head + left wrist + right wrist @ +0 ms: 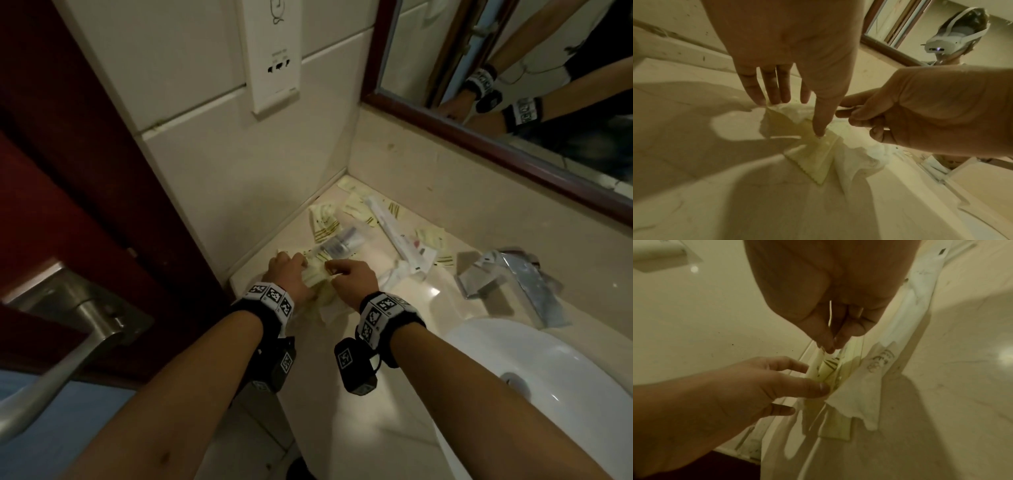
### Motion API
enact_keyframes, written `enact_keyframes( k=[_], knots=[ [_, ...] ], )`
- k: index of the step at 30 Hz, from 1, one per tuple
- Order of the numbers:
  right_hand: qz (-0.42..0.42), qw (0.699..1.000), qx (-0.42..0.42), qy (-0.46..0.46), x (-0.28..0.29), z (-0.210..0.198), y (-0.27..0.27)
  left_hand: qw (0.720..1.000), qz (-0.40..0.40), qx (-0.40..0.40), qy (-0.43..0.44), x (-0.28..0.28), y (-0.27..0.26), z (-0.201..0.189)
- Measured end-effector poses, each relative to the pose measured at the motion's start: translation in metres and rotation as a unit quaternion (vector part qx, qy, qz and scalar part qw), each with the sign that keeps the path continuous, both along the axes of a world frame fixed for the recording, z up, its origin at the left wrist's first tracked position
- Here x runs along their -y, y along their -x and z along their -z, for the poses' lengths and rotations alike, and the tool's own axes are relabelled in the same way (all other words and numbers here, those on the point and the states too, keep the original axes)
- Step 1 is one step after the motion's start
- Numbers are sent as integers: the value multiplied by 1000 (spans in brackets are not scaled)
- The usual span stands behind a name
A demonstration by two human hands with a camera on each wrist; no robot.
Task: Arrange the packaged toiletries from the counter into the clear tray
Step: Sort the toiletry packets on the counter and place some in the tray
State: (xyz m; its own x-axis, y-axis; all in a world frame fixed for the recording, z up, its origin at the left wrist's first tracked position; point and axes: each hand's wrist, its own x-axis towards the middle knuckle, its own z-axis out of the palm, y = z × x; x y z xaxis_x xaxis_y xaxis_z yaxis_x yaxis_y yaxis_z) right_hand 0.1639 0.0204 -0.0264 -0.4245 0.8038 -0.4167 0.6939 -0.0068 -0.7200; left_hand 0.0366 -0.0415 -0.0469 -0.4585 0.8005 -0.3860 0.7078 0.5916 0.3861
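Left hand (287,274): lying over the pale yellow sachets (318,284) at the desk (404,308) edge nearest the door (68,171). In the left wrist view its fingers (774,87) are reaching nearly straight, tips touching the crumpled wrapper; the thumb is pressing down on a serrated-edged sachet (813,160). Nothing is being gripped.

Right hand (352,274): fingers curled, thumb and forefinger pinching the upper edge of a thin pale packet (818,363), just beside the left hand. Narrow, closed on that packet.

Sachets under the hands: several are overlapping in a loose heap, one showing dark diagonal stripes (830,364); a white wrapper with printed rings (863,386) is lying against them.

Other packaged toiletries: scattered farther from the door along the desk, toward the mirror (513,85). These include a clear bag with small dark items (339,245), a long white packet (400,236) and more striped yellow sachets (323,222).

Clear tray: it cannot be told apart in these views.

White basin (548,370): sitting right of the hands, with a chrome tap (520,284) behind it.
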Motion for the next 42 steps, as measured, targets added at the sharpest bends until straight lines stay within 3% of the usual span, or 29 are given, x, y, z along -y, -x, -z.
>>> enact_keyframes(
  k=[5, 7, 10, 14, 17, 20, 28, 36, 42],
  knots=[
    [67, 996, -52, -38, -5, -15, -7, 997, -14, 21, -70, -12, 0, -26],
    [87, 992, -59, -64, -12, -24, -19, 984, -22, 131, -122, -18, -3, -38],
    [137, 985, -71, -72, -24, -35, -46, 935, -47, 305, -178, -25, -15, -59],
    [220, 964, -147, 6, -34, -48, -97, 913, 1, 372, -170, -40, -58, -85],
    [237, 958, -162, -3, -37, -56, -149, 902, 3, 405, -150, -57, -105, -93],
    [279, 948, -144, -50, -35, -57, -214, 895, 12, 424, -140, -73, -164, -101],
    [428, 887, -135, -110, -10, -58, -428, 875, 110, 461, -102, -82, -375, -124],
    [513, 841, -55, -164, 65, -63, -651, 858, 187, 476, -38, -50, -603, -103],
    [553, 821, -61, -126, 111, -48, -783, 875, 230, 426, -12, -25, -732, -82]
  ],
)
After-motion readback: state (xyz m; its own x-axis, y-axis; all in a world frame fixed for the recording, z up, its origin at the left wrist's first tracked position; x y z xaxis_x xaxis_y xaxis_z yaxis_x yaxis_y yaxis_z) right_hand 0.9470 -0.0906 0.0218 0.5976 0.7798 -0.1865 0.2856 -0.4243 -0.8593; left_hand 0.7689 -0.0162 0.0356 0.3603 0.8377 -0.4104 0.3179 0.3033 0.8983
